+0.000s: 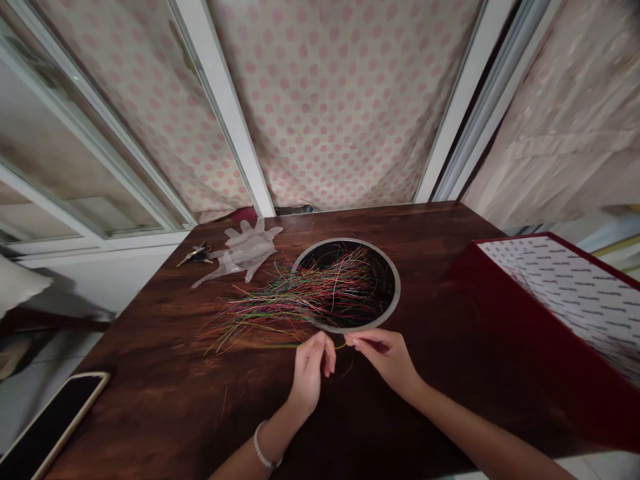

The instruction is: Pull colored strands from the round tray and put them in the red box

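Between my two hands runs a thin yellow wire [341, 346], its longer part trailing left over the table. My left hand [311, 370], with a pale beaded bracelet at the wrist, pinches it between thumb and fingers. Thumb and forefinger of my right hand [383, 357] close on its right end; the very tip is hidden. Just beyond both hands, a heap of thin multicoloured wires [300, 293] spreads leftward across a round black tray with a grey rim [395, 303] and onto the wood.
Clear plastic gloves [245, 250] and a bunch of keys [197, 254] lie at the back left of the dark wooden table [165, 333]. A phone [55, 423] rests at the left edge. On the right stands a large red box [515, 320] with a white patterned inside.
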Motion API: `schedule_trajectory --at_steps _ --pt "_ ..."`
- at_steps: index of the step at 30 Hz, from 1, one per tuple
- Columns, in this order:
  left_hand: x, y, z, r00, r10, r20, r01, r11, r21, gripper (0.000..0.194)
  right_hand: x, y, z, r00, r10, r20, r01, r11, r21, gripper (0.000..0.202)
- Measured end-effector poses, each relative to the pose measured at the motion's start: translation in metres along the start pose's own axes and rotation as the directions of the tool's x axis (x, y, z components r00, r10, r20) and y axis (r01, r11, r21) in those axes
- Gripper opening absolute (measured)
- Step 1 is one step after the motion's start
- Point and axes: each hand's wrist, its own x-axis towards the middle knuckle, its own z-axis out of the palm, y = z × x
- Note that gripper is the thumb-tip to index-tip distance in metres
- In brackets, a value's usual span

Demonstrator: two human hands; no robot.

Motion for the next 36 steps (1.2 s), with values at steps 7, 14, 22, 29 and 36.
schedule_trajectory --at_steps 7,14,22,29,36 --pt "0.004 0.001 0.004 0.987 -0.069 0.143 0.055 0.993 0.103 0.049 -0.006 0.000 0.003 0.979 -0.106 0.172 0.148 0.956 -0.253 0.020" --pt "0.006 0.004 0.002 0.995 -0.052 0.088 0.044 0.995 0.092 0.051 -0.001 0.000 -0.001 0.978 -0.094 0.186 0.141 0.956 -0.257 0.020" --pt "0.008 -0.004 0.003 0.994 -0.098 0.054 0.096 0.995 0.035 0.051 -0.002 0.000 0.000 0.982 -0.053 0.184 0.077 0.989 -0.126 0.015" --pt "0.007 -0.007 0.004 0.981 -0.156 0.111 0.158 0.987 -0.012 0.049 -0.001 0.003 0.000 0.981 0.035 0.190 -0.036 0.999 0.003 0.019" --pt "0.008 0.000 0.004 0.975 -0.149 0.167 0.151 0.988 0.002 0.040 -0.002 0.005 0.002 0.989 0.027 0.148 -0.014 0.996 -0.086 0.017"
